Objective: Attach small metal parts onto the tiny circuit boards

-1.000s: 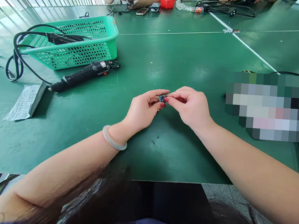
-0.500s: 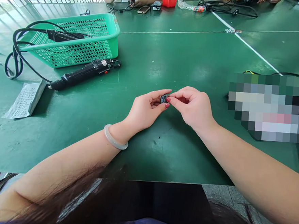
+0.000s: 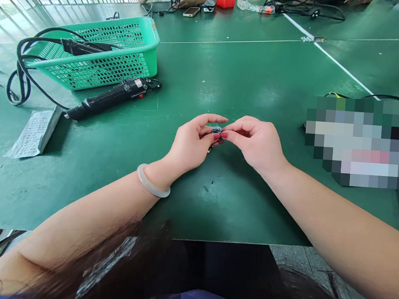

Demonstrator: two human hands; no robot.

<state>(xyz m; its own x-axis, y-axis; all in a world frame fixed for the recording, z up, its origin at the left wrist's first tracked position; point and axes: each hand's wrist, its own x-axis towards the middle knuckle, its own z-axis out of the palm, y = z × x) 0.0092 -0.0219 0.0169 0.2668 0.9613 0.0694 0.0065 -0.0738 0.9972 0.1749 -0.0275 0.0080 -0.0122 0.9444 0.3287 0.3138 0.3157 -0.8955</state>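
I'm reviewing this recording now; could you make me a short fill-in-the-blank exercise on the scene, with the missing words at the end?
1. The pale, smooth, ring-shaped bangle circles the person's ____ wrist.
2. The thumbnails of the left hand and right hand, close to the small dark blocky part, are painted ____.
3. The long black cylindrical tool lies beside the mint-green perforated plastic basket, on a flat tabletop coloured ____.

Missing words: left; red; dark green.

The basket [image 3: 105, 72] looks plastic, the tabletop [image 3: 245, 86] glossy.

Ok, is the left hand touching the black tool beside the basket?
Apart: the head view shows green tabletop between the left hand and the black tool.
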